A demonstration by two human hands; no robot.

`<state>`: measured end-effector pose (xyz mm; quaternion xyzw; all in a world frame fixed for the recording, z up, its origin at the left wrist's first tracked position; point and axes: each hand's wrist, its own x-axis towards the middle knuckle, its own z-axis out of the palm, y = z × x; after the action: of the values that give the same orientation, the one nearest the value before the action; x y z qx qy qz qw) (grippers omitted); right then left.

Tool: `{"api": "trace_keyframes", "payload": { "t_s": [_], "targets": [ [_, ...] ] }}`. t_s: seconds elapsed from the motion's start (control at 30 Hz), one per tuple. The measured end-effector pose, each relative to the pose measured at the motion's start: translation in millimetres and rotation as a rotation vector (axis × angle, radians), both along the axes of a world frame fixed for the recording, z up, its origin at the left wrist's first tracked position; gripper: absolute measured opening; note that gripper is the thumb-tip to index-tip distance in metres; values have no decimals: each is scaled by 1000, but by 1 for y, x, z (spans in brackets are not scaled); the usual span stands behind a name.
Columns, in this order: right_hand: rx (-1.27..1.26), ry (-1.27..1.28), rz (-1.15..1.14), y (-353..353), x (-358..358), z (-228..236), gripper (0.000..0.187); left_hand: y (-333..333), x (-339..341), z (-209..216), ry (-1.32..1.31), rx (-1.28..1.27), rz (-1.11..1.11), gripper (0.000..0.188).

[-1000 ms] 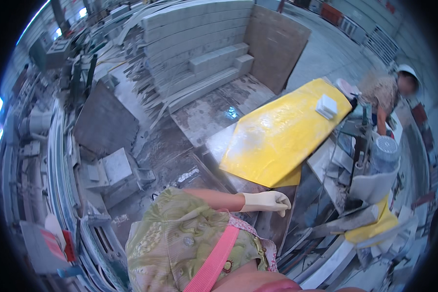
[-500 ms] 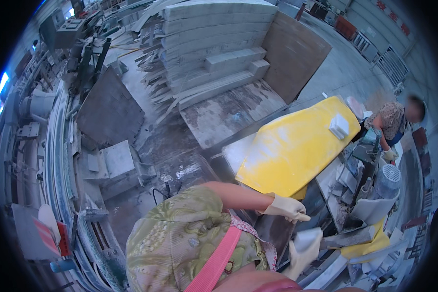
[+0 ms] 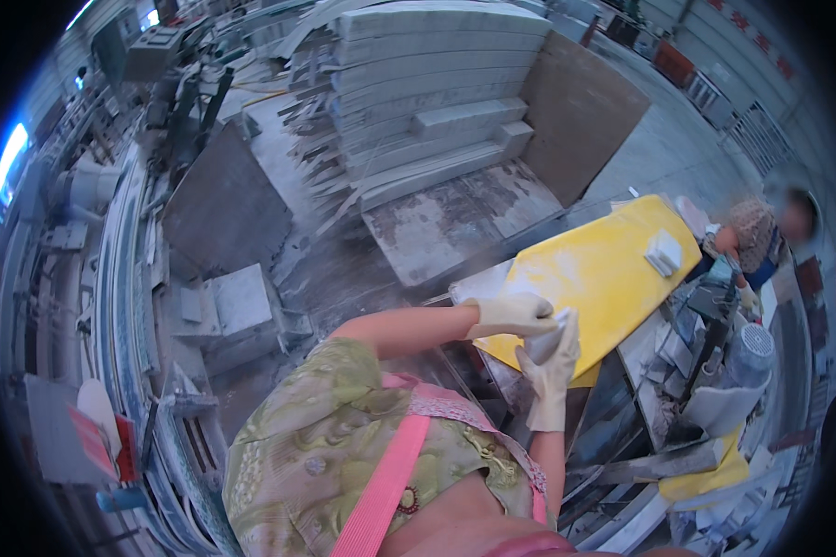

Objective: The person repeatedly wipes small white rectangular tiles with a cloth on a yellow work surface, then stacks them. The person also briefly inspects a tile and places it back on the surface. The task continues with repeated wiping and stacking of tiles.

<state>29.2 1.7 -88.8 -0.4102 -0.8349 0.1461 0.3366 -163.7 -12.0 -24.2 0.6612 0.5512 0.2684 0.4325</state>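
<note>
A small white slab (image 3: 542,347), flat and like stone, is held up over the near left end of the yellow-covered table (image 3: 594,278). My right hand (image 3: 552,369), in a cream glove, grips it from the right with the fingers up along its side. My left hand (image 3: 515,317), gloved alike, is closed with its fingertips at the slab's upper edge. What those left fingers hold, if anything, is hidden. Farther along the yellow sheet rests a short stack of white slabs (image 3: 663,253).
A tall stack of pale slabs (image 3: 437,74) stands ahead beside a brown board (image 3: 585,111). At the right are a motor-like machine (image 3: 751,351), stone offcuts (image 3: 664,362) and a person (image 3: 752,232) at work. Long rails (image 3: 111,306) run along the left.
My right hand has brought the white slab up and away from me to the yellow sheet. My left hand has moved up and left, meeting it. The view has shifted slightly.
</note>
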Motion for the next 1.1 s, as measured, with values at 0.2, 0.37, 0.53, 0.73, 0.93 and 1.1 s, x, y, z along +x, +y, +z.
{"api": "trace_keyframes", "payload": {
  "t_s": [0.2,0.37,0.53,0.73,0.93,1.1],
  "targets": [
    [-203,220,37,10,-26,-20,125,19,-11,-13,108,11,-15,57],
    [-352,322,65,15,-33,-29,132,33,-12,-25,120,-116,-27,62],
    [-569,330,69,8,-28,-43,142,35,-10,-23,300,-162,-97,61],
    [-485,-171,-11,15,-17,-51,155,41,0,-31,412,-194,-116,56],
    [-336,-616,-48,23,-7,-58,153,40,-7,-51,408,-150,-21,55],
    [-296,-606,-15,21,2,-59,146,39,7,-55,406,-157,21,50]
  ]
}}
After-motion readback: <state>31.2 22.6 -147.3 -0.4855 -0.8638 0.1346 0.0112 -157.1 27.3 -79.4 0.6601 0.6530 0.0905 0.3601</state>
